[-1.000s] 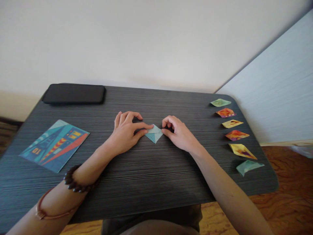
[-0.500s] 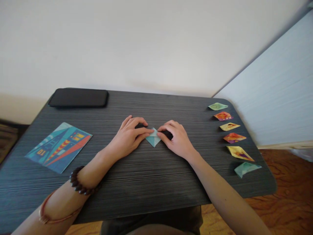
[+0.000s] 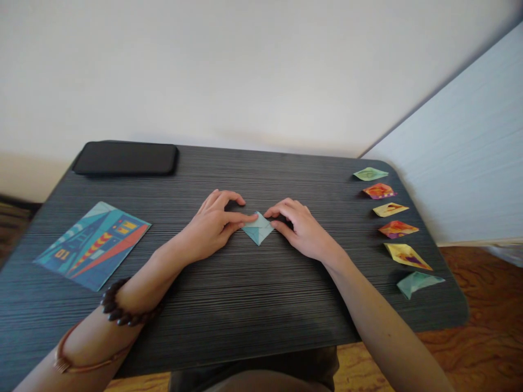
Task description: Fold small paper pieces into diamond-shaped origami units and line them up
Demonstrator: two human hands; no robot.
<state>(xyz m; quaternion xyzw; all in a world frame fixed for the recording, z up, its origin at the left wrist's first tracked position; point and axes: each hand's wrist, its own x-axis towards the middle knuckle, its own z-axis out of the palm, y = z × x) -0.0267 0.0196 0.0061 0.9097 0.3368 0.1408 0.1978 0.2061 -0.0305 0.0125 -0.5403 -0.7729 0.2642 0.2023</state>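
Paper (image 3: 260,235), pale blue-green and folded into a small diamond, lay on the bench (image 3: 245,305) between my two hands, one corner pointing toward me. My left hand (image 3: 208,228) had its index finger laid over the upper left part of the fold, its thumb beside the left corner; I could not tell whether the two were pinching or only pressing down. The other fingers of that hand curved outward, off the sheet's surface. My right hand (image 3: 302,231) was loosely curled on the opposite side, thumb at the right corner, index fingertip just beside the upper right edge, with a small gap between those two tips. Beyond my left hand and to its left sat a black case (image 3: 125,158), near the far edge, and well to that hand's left lay a printed sheet (image 3: 102,256), mostly blue, with orange and yellow and the figure 01. Behind that same hand, a dark beaded bracelet (image 3: 118,314) and then a thin reddish band (image 3: 62,363) circled my arm. Well to the right of my right hand, six folded pieces (image 3: 386,210) ran from far to near: green, orange, yellow, orange, yellow, teal.
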